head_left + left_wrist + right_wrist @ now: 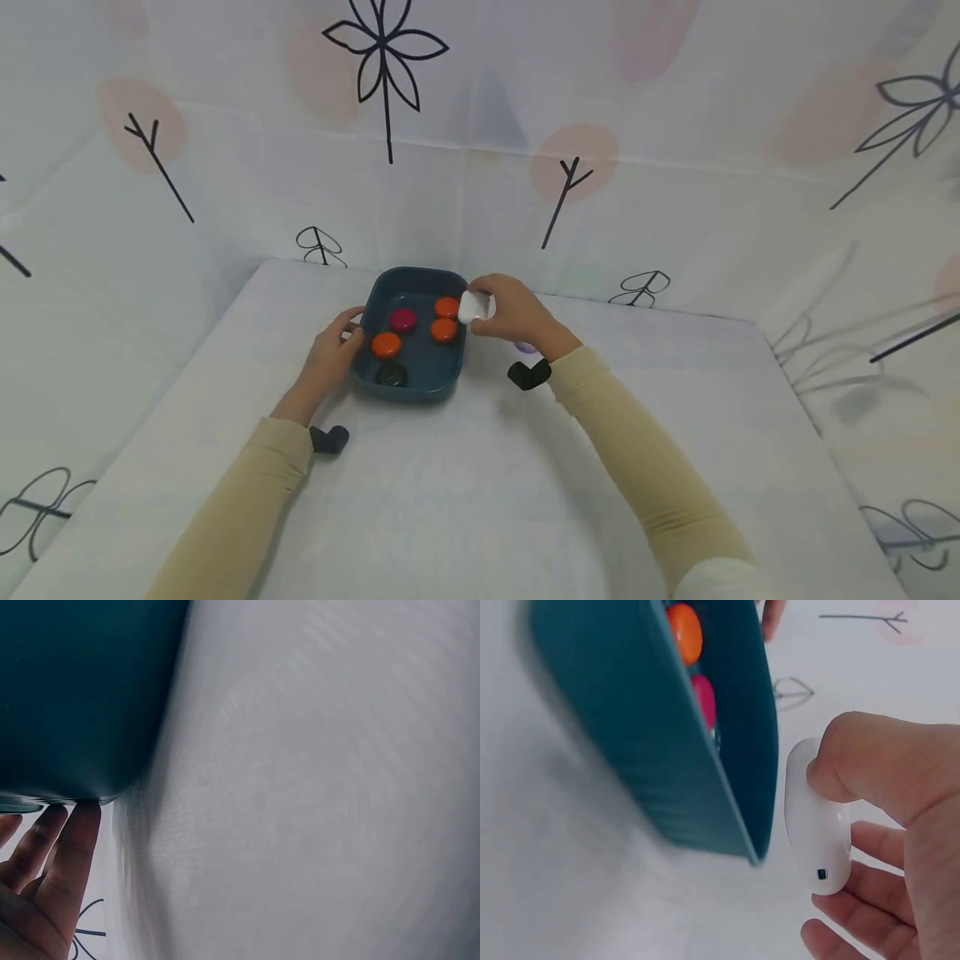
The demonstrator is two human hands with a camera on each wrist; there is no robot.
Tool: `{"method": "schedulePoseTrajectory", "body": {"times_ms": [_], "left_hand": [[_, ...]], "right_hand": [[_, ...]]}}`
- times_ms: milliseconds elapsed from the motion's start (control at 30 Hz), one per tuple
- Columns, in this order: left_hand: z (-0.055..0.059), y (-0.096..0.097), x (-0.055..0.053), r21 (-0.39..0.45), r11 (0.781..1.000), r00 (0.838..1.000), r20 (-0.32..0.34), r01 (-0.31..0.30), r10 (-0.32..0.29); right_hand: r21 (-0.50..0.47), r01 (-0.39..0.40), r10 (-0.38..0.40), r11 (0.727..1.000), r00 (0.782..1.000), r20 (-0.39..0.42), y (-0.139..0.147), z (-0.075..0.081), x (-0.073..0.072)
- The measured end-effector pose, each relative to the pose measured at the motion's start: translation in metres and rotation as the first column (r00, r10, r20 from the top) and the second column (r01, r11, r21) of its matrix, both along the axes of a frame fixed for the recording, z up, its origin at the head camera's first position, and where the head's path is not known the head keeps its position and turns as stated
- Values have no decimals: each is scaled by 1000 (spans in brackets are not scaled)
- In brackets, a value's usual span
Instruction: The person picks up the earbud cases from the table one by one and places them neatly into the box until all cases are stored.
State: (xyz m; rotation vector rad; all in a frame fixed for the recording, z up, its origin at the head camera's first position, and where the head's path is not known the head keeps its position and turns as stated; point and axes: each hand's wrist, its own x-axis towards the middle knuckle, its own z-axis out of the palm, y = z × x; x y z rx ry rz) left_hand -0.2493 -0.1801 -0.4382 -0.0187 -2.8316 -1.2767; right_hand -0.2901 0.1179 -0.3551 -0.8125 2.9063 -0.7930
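Note:
A deep teal tray [425, 385] stands on the table with several round glossy pieces inside. My left hand [330, 354] touches its left side, and in the left wrist view the straight fingers [75, 855] meet the tray wall. By the tray's right rim, my right hand [517, 312] holds a white earbud case [476, 307] between thumb and fingers. The right wrist view shows the case [817, 832] with a small port in its end, raised and apart from the tray [615, 712].
Inside the tray lie orange pieces [386, 345], a magenta piece [403, 320] and a dark piece [392, 373]. Something purple [525, 347] is partly hidden under my right wrist. A patterned cloth wall [480, 200] rises behind the white table [420, 500].

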Motion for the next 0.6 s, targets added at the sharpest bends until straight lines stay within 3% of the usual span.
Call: {"method": "schedulePoseTrajectory", "body": {"times_ms": [167, 600], "left_hand": [[-1, 0, 0, -1, 1000, 1000, 4, 0, 0], [-4, -3, -3, 8, 1000, 1000, 0, 8, -8]], "right_hand": [[11, -4, 5, 1000, 1000, -12, 18, 3, -1], [114, 82, -81, 990, 997, -9, 72, 2, -3]]}}
